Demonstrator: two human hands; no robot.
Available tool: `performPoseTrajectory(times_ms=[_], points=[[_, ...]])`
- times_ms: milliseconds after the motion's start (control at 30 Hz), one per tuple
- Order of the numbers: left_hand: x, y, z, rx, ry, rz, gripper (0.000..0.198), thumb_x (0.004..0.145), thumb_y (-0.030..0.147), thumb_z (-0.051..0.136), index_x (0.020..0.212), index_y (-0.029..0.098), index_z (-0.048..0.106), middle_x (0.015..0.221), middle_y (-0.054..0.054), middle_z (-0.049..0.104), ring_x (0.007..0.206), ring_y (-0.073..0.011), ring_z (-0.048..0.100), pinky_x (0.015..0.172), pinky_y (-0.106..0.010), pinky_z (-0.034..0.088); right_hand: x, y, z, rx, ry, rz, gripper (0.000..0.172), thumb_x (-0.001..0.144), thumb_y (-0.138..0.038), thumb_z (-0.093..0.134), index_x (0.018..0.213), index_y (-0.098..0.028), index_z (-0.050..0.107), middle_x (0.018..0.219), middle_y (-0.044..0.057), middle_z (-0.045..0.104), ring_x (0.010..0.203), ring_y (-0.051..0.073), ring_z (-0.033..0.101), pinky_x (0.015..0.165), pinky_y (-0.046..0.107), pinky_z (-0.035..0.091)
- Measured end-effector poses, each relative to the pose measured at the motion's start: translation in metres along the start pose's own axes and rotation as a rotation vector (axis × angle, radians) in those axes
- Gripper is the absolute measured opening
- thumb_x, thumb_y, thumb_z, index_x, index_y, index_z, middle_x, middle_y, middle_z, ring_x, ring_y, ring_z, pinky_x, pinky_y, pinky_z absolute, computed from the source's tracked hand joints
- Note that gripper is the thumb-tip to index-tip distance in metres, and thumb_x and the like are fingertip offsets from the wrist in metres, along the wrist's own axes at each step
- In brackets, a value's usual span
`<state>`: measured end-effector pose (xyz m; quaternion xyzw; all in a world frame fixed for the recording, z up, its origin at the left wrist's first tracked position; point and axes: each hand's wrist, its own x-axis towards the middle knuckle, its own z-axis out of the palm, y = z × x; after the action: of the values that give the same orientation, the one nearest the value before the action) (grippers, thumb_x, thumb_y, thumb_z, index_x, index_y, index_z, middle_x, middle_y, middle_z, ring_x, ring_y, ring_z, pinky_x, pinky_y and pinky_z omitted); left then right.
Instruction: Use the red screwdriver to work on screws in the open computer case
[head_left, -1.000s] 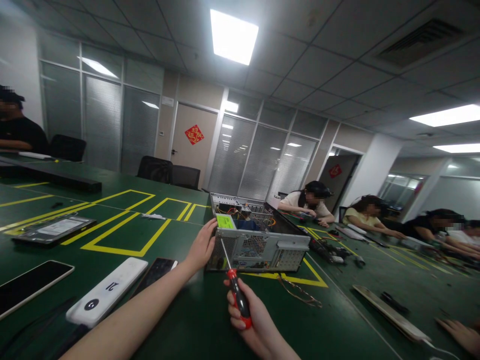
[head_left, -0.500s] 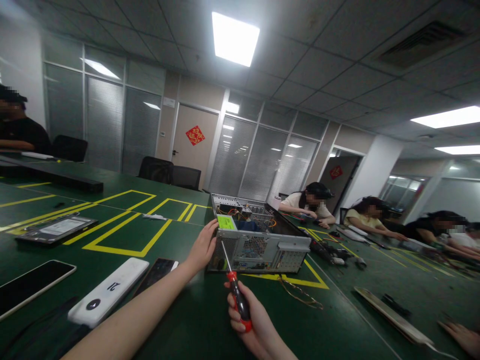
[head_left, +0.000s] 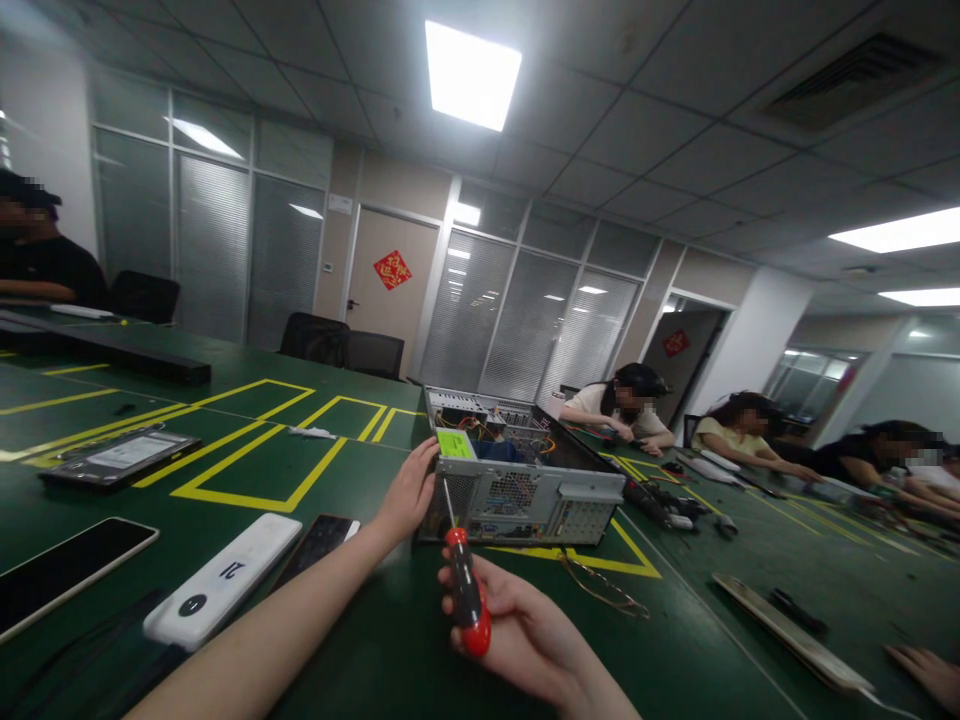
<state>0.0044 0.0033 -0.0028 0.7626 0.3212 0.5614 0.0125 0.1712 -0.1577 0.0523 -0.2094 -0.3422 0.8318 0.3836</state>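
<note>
An open computer case (head_left: 555, 505) lies on its side on the green table, its rear panel toward me. Inside show cables and, at the near left corner, a power supply with a bright green label (head_left: 454, 445). My left hand (head_left: 411, 490) grips that corner, with the fingertips by the label and the thumb out of sight. My right hand (head_left: 510, 620) is closed around the red and black handle of a screwdriver (head_left: 466, 590). The shaft points up and away to the left part of the rear panel. Whether the tip touches a screw is too small to tell.
To the left lie a hard drive (head_left: 124, 455), a phone (head_left: 71, 570), a white device marked 21 (head_left: 225, 580) and a dark phone-like slab (head_left: 315, 550). Loose wires (head_left: 604, 585) stick out right of the case. Another person's hand (head_left: 926, 675) is at the right edge; several people sit beyond.
My right hand has shifted slightly, and the screwdriver handle now sits a little higher and further left, with the hand turned around it. My left hand stays on the case corner.
</note>
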Motion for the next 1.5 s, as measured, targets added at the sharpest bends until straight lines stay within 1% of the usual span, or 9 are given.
performPoseTrajectory(times_ms=[200,467,667,967,1100,1200,1300,1433,1500], points=[[0.0,0.0,0.0,0.0,-0.001,0.0,0.043,0.092,0.023,0.03,0.135,0.019,0.029,0.141,-0.01,0.034,0.133,-0.0202,0.03,0.11,-0.044,0.027,0.003,0.009,0.006,-0.002,0.006,-0.038,0.067,0.064,-0.01,0.072,0.124,-0.014,0.044,0.101,0.012,0.065,0.089,0.014,0.06,0.083,0.028,0.04],[-0.001,-0.003,0.001,-0.008,0.003,-0.003,0.043,0.092,0.023,0.03,0.135,0.02,0.03,0.141,-0.01,0.034,0.133,-0.0203,0.03,0.11,-0.044,0.026,0.006,0.019,-0.007,0.089,0.18,-0.023,0.037,0.067,-0.036,0.073,0.092,-0.011,0.061,0.079,0.003,0.064,0.07,0.012,0.06,0.058,0.02,0.044],[-0.001,-0.004,0.002,-0.001,0.003,0.003,0.042,0.092,0.023,0.03,0.134,0.02,0.029,0.14,-0.011,0.034,0.132,-0.0205,0.031,0.11,-0.045,0.027,0.005,0.02,-0.011,0.021,0.134,0.017,0.026,0.078,-0.038,0.061,0.093,-0.018,0.056,0.076,0.0,0.06,0.039,0.0,0.034,0.036,0.013,0.012],[-0.001,-0.001,0.0,-0.005,0.008,0.001,0.043,0.092,0.024,0.03,0.135,0.02,0.03,0.14,-0.01,0.035,0.132,-0.0205,0.031,0.11,-0.045,0.027,-0.001,0.013,-0.009,-0.071,-0.105,0.078,0.06,0.066,-0.01,0.066,0.12,-0.02,0.043,0.116,0.012,0.057,0.082,0.017,0.062,0.066,0.024,0.037],[-0.001,-0.002,0.001,-0.005,0.005,-0.004,0.043,0.092,0.024,0.031,0.135,0.02,0.03,0.141,-0.01,0.034,0.132,-0.0204,0.031,0.11,-0.044,0.027,0.0,0.017,-0.014,-0.044,-0.057,-0.01,0.059,0.068,-0.019,0.071,0.121,-0.018,0.045,0.092,0.005,0.063,0.071,0.012,0.06,0.063,0.024,0.037],[-0.002,-0.004,0.001,-0.003,0.001,-0.001,0.044,0.092,0.023,0.031,0.135,0.02,0.029,0.141,-0.01,0.034,0.133,-0.0204,0.031,0.11,-0.045,0.027,0.0,0.019,-0.018,0.03,0.035,-0.039,0.04,0.069,-0.024,0.072,0.104,-0.014,0.056,0.076,0.0,0.059,0.066,0.009,0.055,0.06,0.023,0.038],[-0.002,-0.004,0.001,-0.002,0.003,-0.001,0.043,0.092,0.023,0.03,0.135,0.02,0.03,0.141,-0.01,0.034,0.133,-0.0203,0.031,0.11,-0.044,0.027,0.0,0.019,-0.021,0.007,0.112,-0.001,0.029,0.069,-0.025,0.072,0.093,-0.016,0.058,0.087,0.003,0.062,0.064,0.008,0.055,0.052,0.019,0.036],[-0.001,-0.003,0.0,0.002,0.012,0.004,0.043,0.092,0.023,0.03,0.135,0.02,0.031,0.141,-0.01,0.035,0.132,-0.0199,0.031,0.11,-0.043,0.028,-0.001,0.017,-0.022,-0.006,0.035,0.059,0.034,0.078,-0.027,0.062,0.11,-0.021,0.052,0.09,0.004,0.063,0.046,0.002,0.044,0.04,0.015,0.02],[0.0,-0.002,0.0,0.004,0.012,0.007,0.042,0.092,0.023,0.03,0.134,0.02,0.031,0.14,-0.01,0.035,0.132,-0.0197,0.032,0.11,-0.043,0.028,-0.002,0.015,-0.018,-0.005,-0.032,0.07,0.04,0.077,-0.027,0.062,0.115,-0.023,0.049,0.097,0.005,0.063,0.057,0.007,0.055,0.044,0.016,0.029]])
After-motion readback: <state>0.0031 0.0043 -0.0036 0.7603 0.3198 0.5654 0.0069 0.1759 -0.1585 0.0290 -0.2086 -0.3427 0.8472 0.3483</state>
